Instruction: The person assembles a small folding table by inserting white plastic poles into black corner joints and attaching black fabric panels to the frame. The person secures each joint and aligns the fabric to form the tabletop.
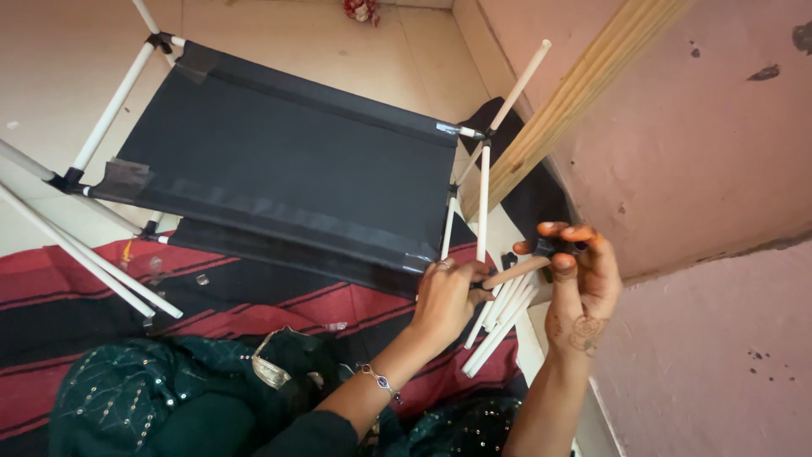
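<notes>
Two hands at work at four o'clock: left hand (447,296) pinching rod (518,272), right hand (582,283) fingers curled round black connector (554,247) at its tip — best held in line, pushed straight, rack (288,161) kept steady.

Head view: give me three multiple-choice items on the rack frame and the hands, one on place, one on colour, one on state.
1. Where does the loose bundle of white rods lie?
A. on the black fabric shelf
B. below the two hands, by the wall
C. at the far left on the floor

2. What colour is the fabric shelf stretched in the frame?
A. black
B. white
C. red

3. What does the right hand hold?
A. nothing, it is open
B. the wooden planks
C. a small black connector

Answers: 1 B, the rods lie under the left hand and the right hand near the pink wall. 2 A, the cloth panel is black. 3 C, its fingers pinch the black piece.
</notes>
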